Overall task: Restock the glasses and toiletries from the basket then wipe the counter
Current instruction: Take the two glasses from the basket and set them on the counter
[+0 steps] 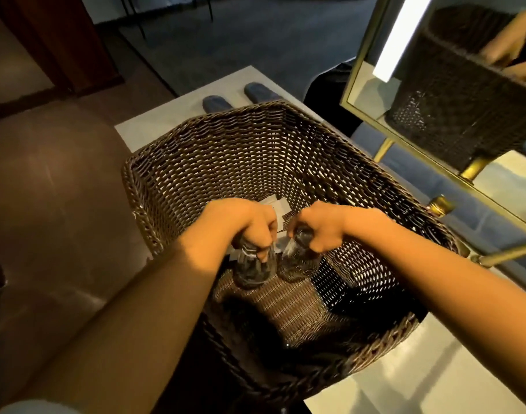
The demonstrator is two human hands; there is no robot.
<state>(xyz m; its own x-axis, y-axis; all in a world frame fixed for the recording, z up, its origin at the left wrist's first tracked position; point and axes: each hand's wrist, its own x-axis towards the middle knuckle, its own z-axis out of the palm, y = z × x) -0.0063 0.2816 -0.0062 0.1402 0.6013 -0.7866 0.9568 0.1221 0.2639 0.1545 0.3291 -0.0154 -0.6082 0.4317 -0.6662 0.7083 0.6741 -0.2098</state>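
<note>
Two clear glasses, the left glass (252,268) and the right glass (297,258) (both dark-looking, ribbed), stand inside the woven basket (226,150), each gripped from above: left hand (241,225) fingers (263,252) wrap one, right hand (318,225) the other. White packets (278,204) lie just beyond the fingers; the basket sits on the pale bench (405,377).

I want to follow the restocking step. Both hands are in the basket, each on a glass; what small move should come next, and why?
Probably lift both glasses straight up past the rim. The left hand grips one glass, the right hand the other glass, both deep inside the wicker basket.
</note>
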